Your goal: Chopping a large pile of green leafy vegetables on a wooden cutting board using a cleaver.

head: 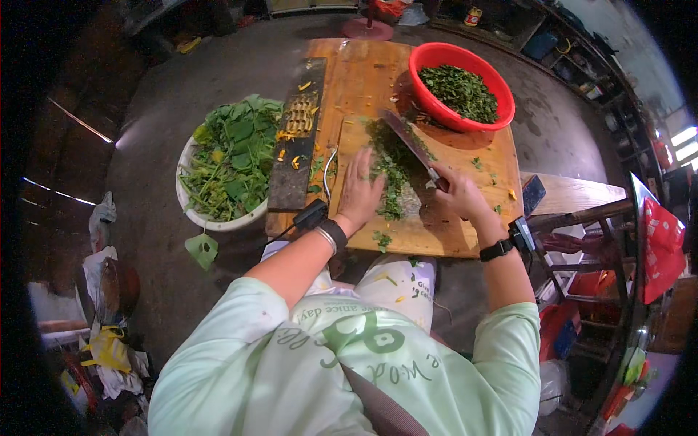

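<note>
My right hand (461,192) is closed on the handle of a broad-bladed kitchen knife (410,143), its blade pointing up and left over chopped green leaves (391,188). The leaves lie in a heap on a wooden cutting board (357,237). At their left edge my left hand (361,188) rests flat with its fingers spread, touching some of them and holding no tool. Beyond the board, at the right back of the wooden table (371,54), a red plastic basin (504,111) holds more chopped greens (461,92).
Left of the table stands a white basin (182,191) of whole leafy stems (234,158). A dark plank with a grater (300,115) and orange scraps lies along the table's left side. A wooden bench (578,196) adjoins the right, near a rack (583,267).
</note>
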`<state>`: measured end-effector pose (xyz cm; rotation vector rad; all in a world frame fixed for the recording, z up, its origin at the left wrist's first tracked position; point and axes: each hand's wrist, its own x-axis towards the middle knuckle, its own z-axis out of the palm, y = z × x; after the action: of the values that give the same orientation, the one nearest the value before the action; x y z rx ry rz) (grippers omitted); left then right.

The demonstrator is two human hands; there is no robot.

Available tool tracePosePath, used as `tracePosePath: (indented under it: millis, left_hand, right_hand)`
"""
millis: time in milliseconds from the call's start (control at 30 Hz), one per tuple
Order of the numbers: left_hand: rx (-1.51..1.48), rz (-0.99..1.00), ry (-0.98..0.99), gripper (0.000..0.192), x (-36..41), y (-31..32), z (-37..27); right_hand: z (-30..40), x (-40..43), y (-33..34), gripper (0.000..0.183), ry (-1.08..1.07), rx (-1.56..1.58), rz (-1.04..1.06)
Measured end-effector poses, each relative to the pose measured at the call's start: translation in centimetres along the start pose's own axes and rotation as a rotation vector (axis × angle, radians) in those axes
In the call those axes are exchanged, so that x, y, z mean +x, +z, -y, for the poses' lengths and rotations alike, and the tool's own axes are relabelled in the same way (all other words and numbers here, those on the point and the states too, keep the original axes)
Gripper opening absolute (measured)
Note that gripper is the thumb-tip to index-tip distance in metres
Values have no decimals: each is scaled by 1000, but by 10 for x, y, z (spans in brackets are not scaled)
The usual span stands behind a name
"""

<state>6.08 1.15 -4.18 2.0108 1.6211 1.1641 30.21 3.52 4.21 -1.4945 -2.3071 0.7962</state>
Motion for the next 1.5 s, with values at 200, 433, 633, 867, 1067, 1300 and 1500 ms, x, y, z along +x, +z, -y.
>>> tracePosePath:
  millis: [200,433,633,867,1067,1300,1500]
  left_hand:
    - [-254,-160,-94,54,7,3,15]
    - [56,-49,-74,54,63,18,37]
    - [125,156,-7,54,101,31,63]
    - [-14,144,259,34,65,34,40]
    - [-56,99,227,37,35,25,15]
    - [-68,-33,26,45,2,35,-25]
    - [-96,83,-61,60,9,39,-34]
  right_hand:
    - [16,-56,4,53,-11,104,29]
    - [-32,-143,25,46,279,687,-405]
    - [-56,-177,10,32,368,1135,-653]
    - [-65,-153,8,20,475,1255,-463]
    - [-18,-119,43,15,535,1168,-280]
    - [46,-102,99,12,599,1517,-149]
    - [57,-96,103,9,606,1719,-129]
